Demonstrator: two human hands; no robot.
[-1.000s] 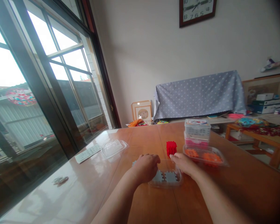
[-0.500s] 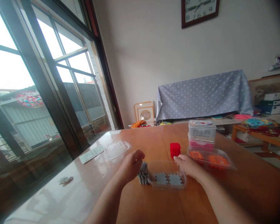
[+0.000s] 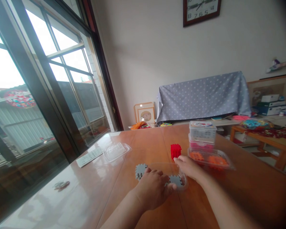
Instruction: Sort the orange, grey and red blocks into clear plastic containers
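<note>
My left hand [image 3: 154, 189] is over the clear plastic tub [image 3: 185, 184], fingers apart and curved down toward the grey interlocking tiles [image 3: 175, 180] inside. It covers much of the tub, and whether its fingertips touch a tile is hidden. Just left of the tub stands a stack of grey tiles [image 3: 140, 170] with notched edges. My right hand [image 3: 187, 166] is closed at the tub's far right rim, its lower fingers hidden. Right beyond its fingertips sits a red notched block [image 3: 175, 151]; I cannot tell whether they touch.
On the right, another clear tub [image 3: 225, 156] holds orange notched pieces [image 3: 215, 160]. Behind it are stacked plastic boxes [image 3: 202, 133]. Clear lids [image 3: 116, 152], a printed sheet [image 3: 89, 158] and a small crumpled item [image 3: 61, 184] lie left on the wooden table [image 3: 90, 194].
My left hand has moved right from beside the grey stack to over the tub, its fingers spreading. My right hand stays at the tub's rim. The whole view has shifted slightly.
</note>
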